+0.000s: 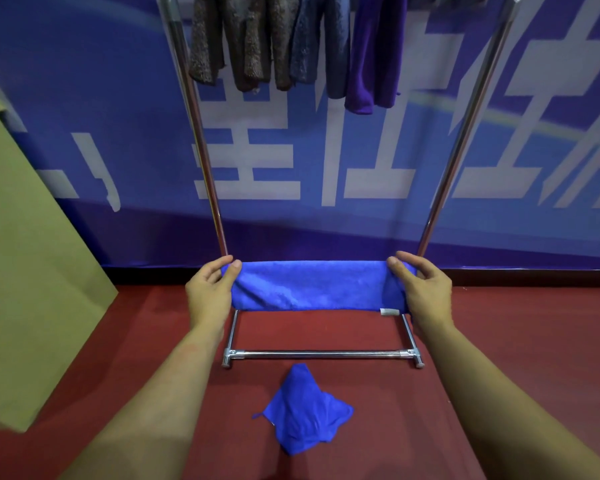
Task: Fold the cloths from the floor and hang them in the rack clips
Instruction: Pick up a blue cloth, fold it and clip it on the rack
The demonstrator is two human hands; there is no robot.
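Between the chrome uprights of the metal clothes rack (201, 140), I hold a bright blue microfibre cloth (309, 285) folded into a long band, my left hand (210, 292) and right hand (425, 292) each with a pinching grip on one end. If either grip slackens as I lift toward the clips, which are out of view, I think the fold could fall open. A second crumpled blue cloth (305, 414) waits on the red floor (516, 341).
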